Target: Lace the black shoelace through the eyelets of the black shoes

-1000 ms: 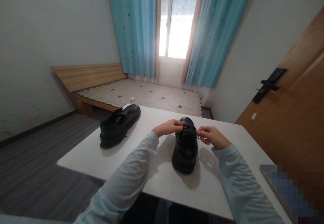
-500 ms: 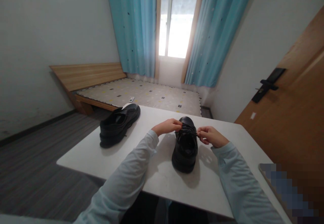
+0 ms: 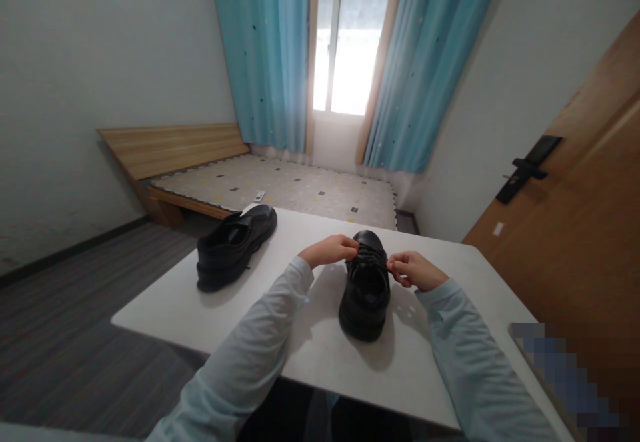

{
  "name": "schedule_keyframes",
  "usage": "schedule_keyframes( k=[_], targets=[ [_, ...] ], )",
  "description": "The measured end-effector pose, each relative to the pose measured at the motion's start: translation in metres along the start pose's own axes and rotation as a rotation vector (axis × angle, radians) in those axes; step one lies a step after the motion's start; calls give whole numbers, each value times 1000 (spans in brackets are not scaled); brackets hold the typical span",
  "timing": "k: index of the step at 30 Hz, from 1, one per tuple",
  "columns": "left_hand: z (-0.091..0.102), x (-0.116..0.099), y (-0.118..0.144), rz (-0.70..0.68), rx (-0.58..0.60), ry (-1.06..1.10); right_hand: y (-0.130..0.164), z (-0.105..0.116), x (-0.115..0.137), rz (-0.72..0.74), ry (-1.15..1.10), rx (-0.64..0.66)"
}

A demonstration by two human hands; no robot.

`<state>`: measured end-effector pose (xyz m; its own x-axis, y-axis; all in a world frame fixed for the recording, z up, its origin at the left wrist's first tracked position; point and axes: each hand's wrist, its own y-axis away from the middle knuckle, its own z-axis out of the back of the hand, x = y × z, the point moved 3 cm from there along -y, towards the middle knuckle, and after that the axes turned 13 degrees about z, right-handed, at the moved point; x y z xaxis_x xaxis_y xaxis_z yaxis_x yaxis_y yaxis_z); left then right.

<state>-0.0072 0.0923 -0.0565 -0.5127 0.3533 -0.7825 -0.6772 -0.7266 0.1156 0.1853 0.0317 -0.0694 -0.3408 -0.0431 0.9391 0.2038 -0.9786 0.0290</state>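
A black lace-up shoe stands upright on the white table, toe pointing away from me. My left hand reaches to the left side of its lacing, thumb and fingers pinched together at the laces. On the right side, my right hand pinches a dark shoelace beside the shoe's opening. The exact parts of lace between my fingertips are too small to make out. A second black shoe rests at the table's left side, apart from both hands, with a short lace end by its sole.
Beyond the table is a bed with a patterned mattress and a wooden headboard. A small white object lies on the mattress. To the right stands a wooden door with a black handle.
My right hand has shifted slightly left, closer to the shoe, its fingers still pinched. My left hand and both shoes are nearly where they were.
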Motion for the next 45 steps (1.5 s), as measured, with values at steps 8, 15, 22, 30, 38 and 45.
schedule_keyframes(
  k=[8,15,22,30,38,45],
  targets=[
    [-1,-1,2,-47,23,32,0,1,1,5,13,-27],
    [10,-8,7,-100,-190,115,4,2,14,136,-92,-182],
    [9,-5,6,-106,-421,-24,6,10,28,400,73,-512],
    [6,0,6,-155,-448,-170,24,-9,59,727,428,-596],
    [7,8,5,-157,-467,-222,54,-60,97,755,916,-117],
    [7,7,7,-155,-489,-294,78,-107,87,517,1349,-62]
  ],
)
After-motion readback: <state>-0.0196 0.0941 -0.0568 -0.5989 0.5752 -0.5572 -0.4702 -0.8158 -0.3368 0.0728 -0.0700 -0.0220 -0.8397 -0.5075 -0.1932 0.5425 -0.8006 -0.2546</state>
